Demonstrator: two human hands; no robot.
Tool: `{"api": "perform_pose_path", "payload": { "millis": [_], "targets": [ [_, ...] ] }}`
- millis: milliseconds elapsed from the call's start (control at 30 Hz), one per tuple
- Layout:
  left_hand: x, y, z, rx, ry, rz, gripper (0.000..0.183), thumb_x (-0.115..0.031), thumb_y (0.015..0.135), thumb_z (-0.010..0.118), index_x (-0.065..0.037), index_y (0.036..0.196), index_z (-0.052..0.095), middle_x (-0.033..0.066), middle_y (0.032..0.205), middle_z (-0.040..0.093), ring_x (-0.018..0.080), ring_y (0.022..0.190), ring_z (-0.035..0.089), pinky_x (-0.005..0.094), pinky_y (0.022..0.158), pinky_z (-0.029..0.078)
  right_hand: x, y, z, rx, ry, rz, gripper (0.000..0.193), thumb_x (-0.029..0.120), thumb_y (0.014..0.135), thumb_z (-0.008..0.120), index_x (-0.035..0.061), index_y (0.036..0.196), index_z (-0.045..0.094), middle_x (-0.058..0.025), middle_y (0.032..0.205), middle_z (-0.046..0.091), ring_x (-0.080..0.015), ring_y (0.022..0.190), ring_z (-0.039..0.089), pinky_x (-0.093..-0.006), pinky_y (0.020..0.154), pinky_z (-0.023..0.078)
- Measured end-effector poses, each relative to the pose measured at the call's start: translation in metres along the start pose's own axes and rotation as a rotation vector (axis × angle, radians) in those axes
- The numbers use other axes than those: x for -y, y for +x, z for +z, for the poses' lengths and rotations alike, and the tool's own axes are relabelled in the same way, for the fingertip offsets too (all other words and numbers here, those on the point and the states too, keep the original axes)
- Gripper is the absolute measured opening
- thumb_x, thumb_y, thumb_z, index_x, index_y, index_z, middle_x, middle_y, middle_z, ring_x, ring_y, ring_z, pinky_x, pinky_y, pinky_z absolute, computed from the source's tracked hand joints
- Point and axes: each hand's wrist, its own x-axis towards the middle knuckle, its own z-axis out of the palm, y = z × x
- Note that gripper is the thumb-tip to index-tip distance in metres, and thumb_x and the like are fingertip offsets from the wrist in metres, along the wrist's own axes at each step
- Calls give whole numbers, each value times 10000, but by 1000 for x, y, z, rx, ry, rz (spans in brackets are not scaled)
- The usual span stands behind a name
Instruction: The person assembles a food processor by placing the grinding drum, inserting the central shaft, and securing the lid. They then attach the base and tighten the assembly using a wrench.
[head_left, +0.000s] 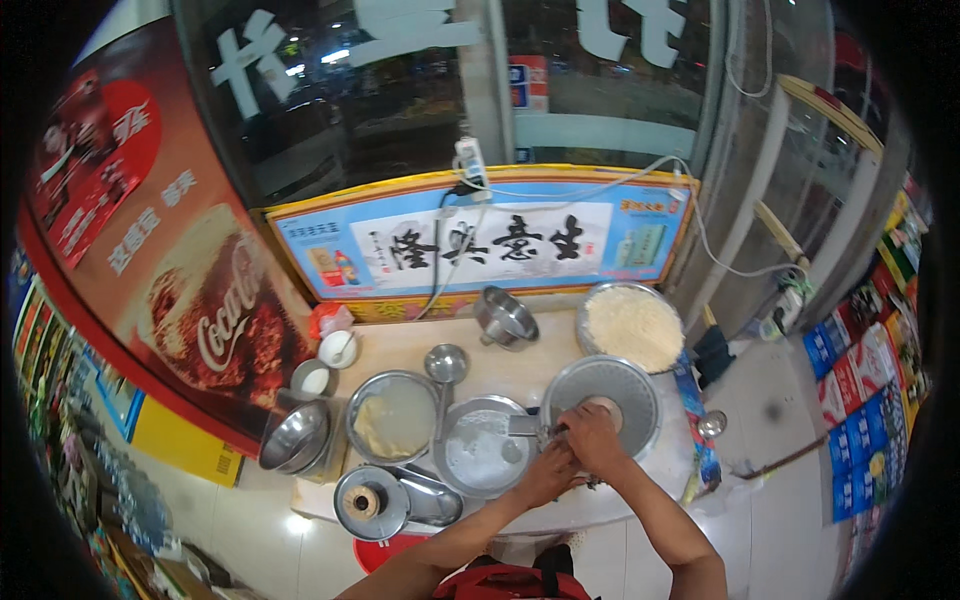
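Both hands meet at the near-left rim of a wide grey metal pot [645, 395]. My right hand [592, 438] reaches over that rim with bent fingers, partly covering a round tan piece [608, 408] inside the pot. Just below and left, my left hand [548, 476] is curled close against the pot's outer side. A flat metal piece [523, 426] juts left from the pot beside my fingers, over a metal basin [470, 462] of cloudy, foamy water. What the fingers grip is hidden by the hands.
A basin heaped with pale grains [632, 325] stands behind the pot. Leftward are a bowl of pale liquid with a yellowish lump [390, 418], a ladle [447, 364] and stacked metal bowls [294, 440]. A round metal part [365, 508] sits near the table's front edge; a power strip [468, 158] hangs behind.
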Motion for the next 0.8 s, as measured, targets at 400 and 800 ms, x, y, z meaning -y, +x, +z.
{"api": "perform_pose_path", "payload": {
  "millis": [400,800],
  "targets": [
    [-23,-7,-12,24,24,-228,633,-168,890,648,-63,1477,436,174,1504,398,401,1459,289,565,1170,232,-21,-86,-48,86,126,60,157,42,777,643,79,928,668,-148,924,598,-341,917,624,-439,790,506],
    [1,35,-7,-99,116,-599,780,-282,979,593,8,1568,172,253,1631,115,488,1508,39,676,1153,36,-26,-74,-24,36,102,361,242,91,822,653,74,1062,629,-162,868,652,-357,874,655,-448,797,528]
  ]
}}
